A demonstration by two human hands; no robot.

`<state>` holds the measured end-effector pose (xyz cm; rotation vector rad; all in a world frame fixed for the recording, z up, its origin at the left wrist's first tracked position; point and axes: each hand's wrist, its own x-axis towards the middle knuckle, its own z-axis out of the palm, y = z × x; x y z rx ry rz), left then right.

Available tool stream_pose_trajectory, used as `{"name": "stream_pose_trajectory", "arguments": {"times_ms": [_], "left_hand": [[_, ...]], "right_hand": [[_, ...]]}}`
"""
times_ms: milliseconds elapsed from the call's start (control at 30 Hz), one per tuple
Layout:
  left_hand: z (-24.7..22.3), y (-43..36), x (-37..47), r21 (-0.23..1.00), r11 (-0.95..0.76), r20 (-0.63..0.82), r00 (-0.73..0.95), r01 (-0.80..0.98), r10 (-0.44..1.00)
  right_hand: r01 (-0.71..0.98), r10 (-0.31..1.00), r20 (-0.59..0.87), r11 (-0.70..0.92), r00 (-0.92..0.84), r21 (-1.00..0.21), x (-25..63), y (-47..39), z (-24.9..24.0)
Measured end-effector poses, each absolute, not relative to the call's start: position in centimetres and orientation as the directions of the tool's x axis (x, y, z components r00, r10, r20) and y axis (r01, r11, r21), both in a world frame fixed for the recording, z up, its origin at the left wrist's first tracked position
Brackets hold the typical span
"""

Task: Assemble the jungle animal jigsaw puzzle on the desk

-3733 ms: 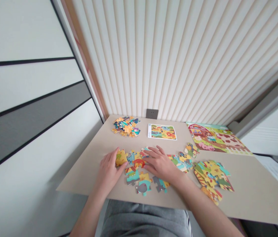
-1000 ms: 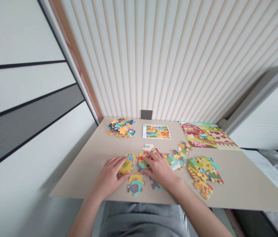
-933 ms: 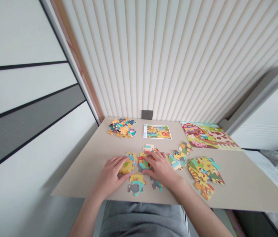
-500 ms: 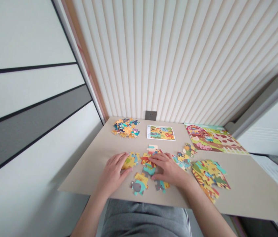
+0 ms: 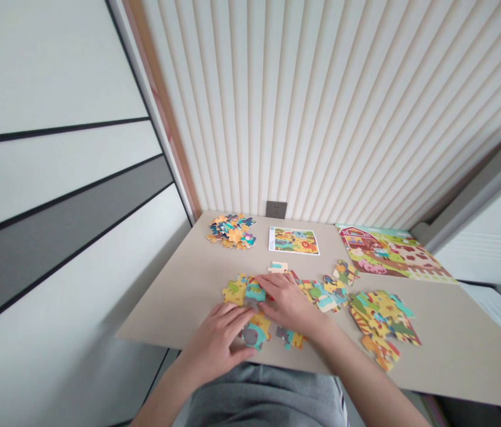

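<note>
My right hand [image 5: 289,301] is closed at the fingertips on a turquoise puzzle piece [image 5: 255,290]. That piece lies against the right side of a yellow puzzle piece with a green animal [image 5: 233,290]. Below them, my left hand [image 5: 222,333] is open, its fingers stretched toward the turquoise piece's lower edge and its thumb apart. Between that thumb and fingers shows the left side of a hippo puzzle piece [image 5: 255,337], partly covered. A smaller grey and yellow piece [image 5: 290,338] lies under my right wrist. Other pieces behind my right hand are partly hidden.
A picture card [image 5: 294,241] lies at the back, with a heap of loose pieces [image 5: 232,232] to its left. A farm picture puzzle [image 5: 392,252] is at the back right. Overlapping pieces [image 5: 381,317] lie on the right, near several others [image 5: 332,290]. A socket [image 5: 276,209] is on the wall.
My right hand has moved left with the turquoise piece, which now meets the yellow animal piece. My left hand has left the yellow piece and come nearer to me, beside the hippo piece.
</note>
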<state>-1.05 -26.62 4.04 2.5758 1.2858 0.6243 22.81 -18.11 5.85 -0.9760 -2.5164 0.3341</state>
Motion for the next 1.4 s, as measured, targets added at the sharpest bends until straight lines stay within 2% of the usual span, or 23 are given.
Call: {"name": "stream_pose_trajectory", "arguments": {"times_ms": [267,400,500,667,933,1200,1300,1400], "left_hand": [[4.5,-27.6,-1.3,0.284,-0.622,0.324,0.537,0.73,0.779],[4.6,-27.4,-2.1,0.262,-0.615,0.368,0.512,0.744,0.776],[4.2,-26.1,-2.9,0.247,-0.576,0.407,0.455,0.78,0.792],[2.6,-23.0,-3.8,0.235,-0.506,0.471,0.358,0.83,0.806],[0.6,-21.6,-4.5,0.268,-0.428,0.416,0.297,0.863,0.86],[-0.5,-21.2,-5.1,0.277,-0.435,0.427,0.295,0.857,0.855],[-0.8,-21.1,-5.3,0.272,-0.435,0.425,0.298,0.859,0.855],[-1.0,-21.0,-5.4,0.26,-0.433,0.436,0.295,0.863,0.85]], "right_hand": [[0.5,0.613,0.265,0.774,-0.744,-0.389,20.9,-17.8,5.9],[0.632,0.729,0.248,0.68,-0.638,-0.372,24.5,-20.5,6.6],[0.72,0.809,0.18,0.582,-0.56,-0.378,27.6,-23.3,6.7],[0.776,0.846,0.118,0.526,-0.52,-0.347,29.4,-26.4,6.4],[0.798,0.867,0.179,0.498,-0.465,-0.339,26.7,-26.8,6.1],[0.738,0.817,0.257,0.577,-0.516,-0.351,22.0,-25.7,5.5],[0.729,0.808,0.301,0.588,-0.506,-0.35,22.4,-26.0,5.5],[0.765,0.838,0.35,0.533,-0.418,-0.361,25.1,-27.4,5.0]]}}
